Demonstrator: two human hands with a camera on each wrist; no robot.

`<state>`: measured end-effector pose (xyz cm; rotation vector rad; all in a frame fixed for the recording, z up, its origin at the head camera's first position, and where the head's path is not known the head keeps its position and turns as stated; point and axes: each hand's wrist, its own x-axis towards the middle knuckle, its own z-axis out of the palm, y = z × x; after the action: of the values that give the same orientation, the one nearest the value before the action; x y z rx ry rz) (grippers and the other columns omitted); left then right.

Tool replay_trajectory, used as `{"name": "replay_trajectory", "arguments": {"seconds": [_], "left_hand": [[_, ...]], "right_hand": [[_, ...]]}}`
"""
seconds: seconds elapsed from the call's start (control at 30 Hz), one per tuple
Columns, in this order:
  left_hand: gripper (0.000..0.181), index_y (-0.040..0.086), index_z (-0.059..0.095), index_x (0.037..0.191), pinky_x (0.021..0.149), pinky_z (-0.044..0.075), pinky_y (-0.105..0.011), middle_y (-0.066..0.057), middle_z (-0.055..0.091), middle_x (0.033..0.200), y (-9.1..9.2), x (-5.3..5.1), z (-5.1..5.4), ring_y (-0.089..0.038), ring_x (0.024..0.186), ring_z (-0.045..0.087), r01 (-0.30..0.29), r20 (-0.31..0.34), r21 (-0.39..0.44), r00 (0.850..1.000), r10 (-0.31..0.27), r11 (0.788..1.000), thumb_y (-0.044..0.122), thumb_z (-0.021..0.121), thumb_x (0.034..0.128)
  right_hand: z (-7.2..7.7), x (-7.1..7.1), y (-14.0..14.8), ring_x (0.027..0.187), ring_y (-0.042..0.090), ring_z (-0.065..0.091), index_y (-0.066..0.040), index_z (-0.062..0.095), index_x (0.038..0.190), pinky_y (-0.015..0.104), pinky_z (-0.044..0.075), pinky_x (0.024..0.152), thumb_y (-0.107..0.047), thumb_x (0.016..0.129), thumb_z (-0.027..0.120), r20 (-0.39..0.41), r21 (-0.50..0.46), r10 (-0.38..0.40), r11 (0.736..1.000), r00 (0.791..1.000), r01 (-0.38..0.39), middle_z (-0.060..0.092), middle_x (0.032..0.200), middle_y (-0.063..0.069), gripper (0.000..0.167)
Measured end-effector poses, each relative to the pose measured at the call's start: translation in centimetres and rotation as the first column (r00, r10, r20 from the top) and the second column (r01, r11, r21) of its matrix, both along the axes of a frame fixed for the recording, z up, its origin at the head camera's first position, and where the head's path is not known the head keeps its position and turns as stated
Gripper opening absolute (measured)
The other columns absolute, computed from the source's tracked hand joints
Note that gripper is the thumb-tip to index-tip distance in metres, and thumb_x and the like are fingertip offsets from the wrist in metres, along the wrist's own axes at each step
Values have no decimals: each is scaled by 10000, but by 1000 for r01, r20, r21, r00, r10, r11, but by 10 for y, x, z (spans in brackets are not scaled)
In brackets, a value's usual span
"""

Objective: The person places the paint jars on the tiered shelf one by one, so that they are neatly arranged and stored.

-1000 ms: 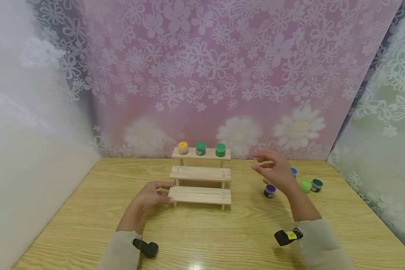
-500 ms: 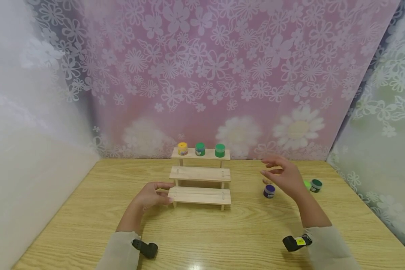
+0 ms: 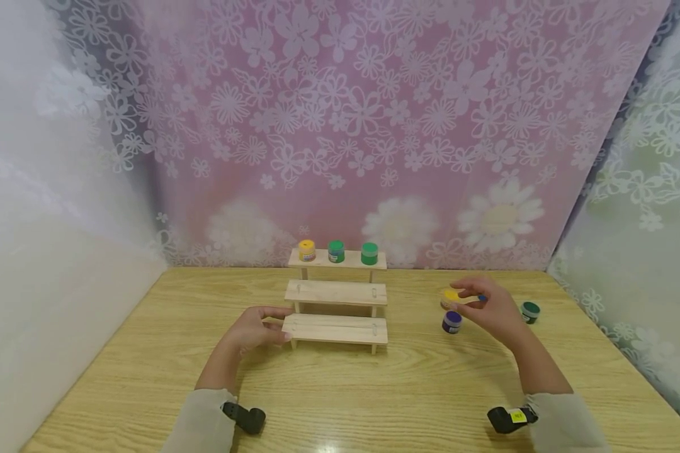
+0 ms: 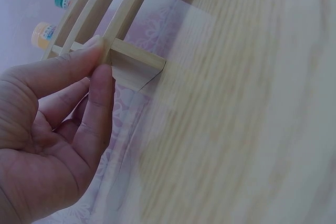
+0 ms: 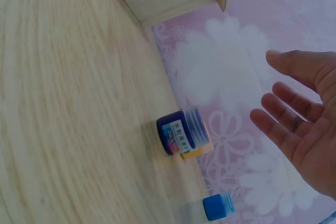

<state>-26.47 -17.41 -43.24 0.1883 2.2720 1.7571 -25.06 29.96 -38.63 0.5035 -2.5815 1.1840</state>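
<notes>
A three-tier wooden display stand stands mid-table in the head view. My left hand pinches the left end of its lowest shelf between thumb and fingers, as the left wrist view confirms. On the top shelf sit a yellow paint jar, a green jar and another green jar. My right hand hovers over the jars at the right, thumb and fingers apart, holding nothing. Near its fingertips are a yellow jar and a purple jar. A blue jar is mostly covered by the hand in the head view.
A dark green jar stands right of my right hand. The wooden tabletop runs back to a pink floral curtain. A pale panel borders the left, and a floral sheet the right.
My right hand has moved right and lower over the jars, uncovering the yellow one and hiding the light green one. The left hand keeps its place on the stand.
</notes>
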Motion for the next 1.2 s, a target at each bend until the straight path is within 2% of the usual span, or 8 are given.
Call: {"name": "replay_trajectory", "arguments": {"seconds": [0.17,0.3,0.47,0.63,0.8,0.93,1.2], "left_hand": [[542,36,622,1306,824,544,-399,-225,476,1400,2,-1,-2,-363,1152,569,17,8,10,1000,-17,1000,20,794,793],[539,48,636,1293,812,546,-394,-200,502,1382,3,-3,-3,-324,1111,595,6,15,17,1000,-6,1000,20,804,781],[542,48,633,1298,823,543,-404,-220,467,1409,2,-3,-3,-358,1145,570,5,12,5,1000,-5,1000,23,804,784],[558,37,620,1309,821,544,-405,-231,477,1395,-1,-3,-3,-383,1164,556,16,12,17,1000,-16,1000,28,807,784],[573,-1,599,1317,782,555,-387,-214,591,1264,-2,-3,-3,-311,1036,639,27,9,38,1000,-27,999,16,803,782],[579,-13,593,1319,768,558,-377,-207,620,1220,-1,-2,-3,-291,1007,654,31,6,46,999,-32,998,15,804,781],[568,-11,588,1326,774,557,-378,-234,569,1293,-1,0,2,-298,1039,637,31,9,38,999,-31,999,11,790,796]], "right_hand": [[-5,2,9,1120,385,544,-44,597,1297,276,531,825,-177,898,729,79,12,29,999,996,-31,516,1290,162,441],[-8,1,14,1164,408,522,-25,582,1314,405,523,876,-222,893,735,125,13,42,999,991,-43,512,1316,180,489],[-14,-1,19,1196,443,498,-17,571,1322,460,515,887,-235,893,734,179,9,48,999,983,-50,495,1346,206,509],[-21,-6,22,1211,468,478,-18,567,1330,475,518,880,-201,881,746,233,-21,69,998,970,-66,467,1369,221,517],[-23,-10,23,1202,477,483,-3,562,1336,449,539,839,-180,876,750,282,-42,94,995,955,-86,460,1371,244,528],[-24,-12,26,1180,464,508,22,557,1331,420,544,832,-176,884,740,309,-66,123,992,943,-107,456,1374,268,522],[-33,-21,32,1131,432,550,32,553,1338,358,548,827,-150,863,758,384,-146,168,982,908,-120,521,1320,270,548]]}}
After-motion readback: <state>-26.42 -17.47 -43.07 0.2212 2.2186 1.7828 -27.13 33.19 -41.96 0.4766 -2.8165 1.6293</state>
